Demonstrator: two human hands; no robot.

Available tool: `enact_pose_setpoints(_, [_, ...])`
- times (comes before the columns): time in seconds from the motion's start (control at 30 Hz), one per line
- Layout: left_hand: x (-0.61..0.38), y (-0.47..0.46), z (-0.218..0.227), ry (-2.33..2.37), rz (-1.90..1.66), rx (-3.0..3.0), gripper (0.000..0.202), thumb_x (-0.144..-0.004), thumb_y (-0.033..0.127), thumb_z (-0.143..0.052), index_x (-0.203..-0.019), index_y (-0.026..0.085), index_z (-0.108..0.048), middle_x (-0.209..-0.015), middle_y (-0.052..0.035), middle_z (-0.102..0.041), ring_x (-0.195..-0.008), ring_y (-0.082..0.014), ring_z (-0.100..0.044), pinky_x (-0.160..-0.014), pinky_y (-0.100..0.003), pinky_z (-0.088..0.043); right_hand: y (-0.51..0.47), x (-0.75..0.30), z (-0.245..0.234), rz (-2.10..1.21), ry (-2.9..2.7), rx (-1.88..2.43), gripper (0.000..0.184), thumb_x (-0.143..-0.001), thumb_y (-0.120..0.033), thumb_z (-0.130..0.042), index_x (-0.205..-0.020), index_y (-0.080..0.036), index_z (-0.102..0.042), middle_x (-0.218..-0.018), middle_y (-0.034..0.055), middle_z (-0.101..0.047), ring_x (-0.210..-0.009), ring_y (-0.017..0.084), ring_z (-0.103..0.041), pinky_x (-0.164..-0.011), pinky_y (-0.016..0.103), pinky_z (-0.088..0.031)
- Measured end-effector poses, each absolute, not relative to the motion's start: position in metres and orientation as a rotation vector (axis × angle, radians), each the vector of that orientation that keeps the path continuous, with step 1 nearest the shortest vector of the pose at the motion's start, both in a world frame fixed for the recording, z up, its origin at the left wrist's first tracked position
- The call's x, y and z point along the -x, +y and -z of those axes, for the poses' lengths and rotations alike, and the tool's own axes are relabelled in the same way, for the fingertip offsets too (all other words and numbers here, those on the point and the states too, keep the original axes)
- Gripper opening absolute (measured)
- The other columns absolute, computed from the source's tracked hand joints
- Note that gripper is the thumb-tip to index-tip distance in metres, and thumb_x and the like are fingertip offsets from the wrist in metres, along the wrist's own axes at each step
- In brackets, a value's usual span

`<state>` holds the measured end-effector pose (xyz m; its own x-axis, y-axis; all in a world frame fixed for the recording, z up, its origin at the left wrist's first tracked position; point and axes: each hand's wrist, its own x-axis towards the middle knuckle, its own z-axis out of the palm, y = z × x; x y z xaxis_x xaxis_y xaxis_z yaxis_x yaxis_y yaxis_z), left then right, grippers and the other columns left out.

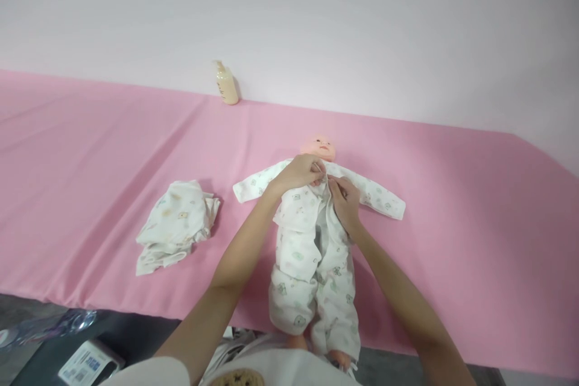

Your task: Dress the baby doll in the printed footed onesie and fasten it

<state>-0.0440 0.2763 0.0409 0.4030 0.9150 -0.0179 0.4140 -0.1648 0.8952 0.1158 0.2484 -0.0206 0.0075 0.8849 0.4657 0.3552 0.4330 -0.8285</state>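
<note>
A baby doll (321,148) lies on its back in front of me, its feet toward me. It wears a white printed jacket (296,208) with sleeves spread to both sides, and matching trousers (294,301). The jacket front is parted below the chest. At the neck, my left hand (304,171) pinches one edge of the jacket opening. Close beside it, my right hand (344,202) has its fingers closed on the other edge. Any fastener between the fingertips is too small to make out.
A crumpled white printed cloth (178,223) lies left of the doll on the pink table cover (104,181). A pump bottle (227,84) stands at the back by the wall. Below the front edge are a clear plastic bottle (49,329) and a white labelled box (90,365).
</note>
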Motion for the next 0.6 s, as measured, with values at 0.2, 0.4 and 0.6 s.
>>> enact_pose_setpoints(0.2, [0.043,0.274,-0.042,1.19,-0.733,-1.617,0.03,-0.081,0.023,-0.052,-0.111,0.019,-0.053,-0.074,-0.0022,-0.068,-0.066,-0.0149,-0.067,-0.065,-0.028,-0.056,0.248,-0.112,0.019,-0.486,-1.652,1.176,0.021,-0.083,-0.032,-0.051,-0.088,-0.019,-0.068,-0.07,0.0018,-0.061,-0.068,0.014,-0.054,-0.071,0.028,-0.045])
enact_pose_setpoints(0.4, [0.044,0.271,-0.042,1.191,-0.718,-1.781,0.044,-0.075,0.021,-0.058,-0.118,0.023,-0.05,-0.073,0.0015,-0.066,-0.064,-0.0131,-0.065,-0.061,-0.024,-0.052,0.248,-0.111,0.015,-0.464,-1.66,1.197,0.014,-0.08,-0.028,-0.052,-0.081,-0.018,-0.062,-0.069,0.0005,-0.053,-0.069,0.014,-0.051,-0.07,0.028,-0.043])
enact_pose_setpoints(0.6, [0.043,0.268,-0.049,1.289,-0.656,-1.944,0.033,-0.077,0.02,-0.053,-0.11,0.021,-0.05,-0.081,0.0003,-0.066,-0.061,-0.011,-0.061,-0.057,-0.022,-0.047,0.255,-0.114,0.01,-0.989,-1.357,1.213,0.015,-0.074,-0.032,-0.057,-0.078,-0.018,-0.059,-0.071,-0.0008,-0.055,-0.064,0.012,-0.05,-0.064,0.025,-0.042])
